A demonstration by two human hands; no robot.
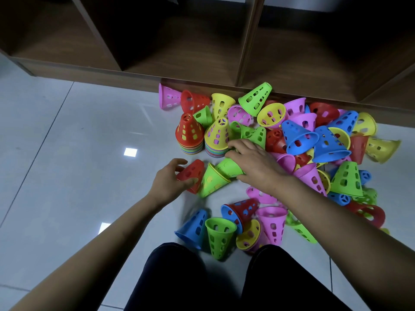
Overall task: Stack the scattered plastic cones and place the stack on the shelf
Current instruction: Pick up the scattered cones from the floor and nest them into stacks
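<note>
1. At the far left, a glossy tiled floor (56, 142) runs up to the base board of a wooden shelf (139, 77), whose open compartments span the top of the view.
2. The left hand (167, 180) grips a red cone (192, 173) that lies on its side on the tiles, with thumb and fingers curled round its wide end.
3. Beyond it, a red-topped stack (189, 133) of nested cones stands upright on the floor, well short of the shelf.
4. Touching the red cone, a lime cone (211, 180) lies on its side, a yellow rim showing at its mouth.
5. A yellow-topped stack (217, 135) stands upright just beside the red-topped one.
6. The right hand (253, 162) reaches in from the right, fingers curved round a green cone (229, 167) that meets the lime cone.
7. To the right, a loose pile of cones (296, 135), blue, pink, yellow, red and green, lies against the shelf's base.
8. More cones lie near the person's dark-trousered knees (224, 277).
</note>
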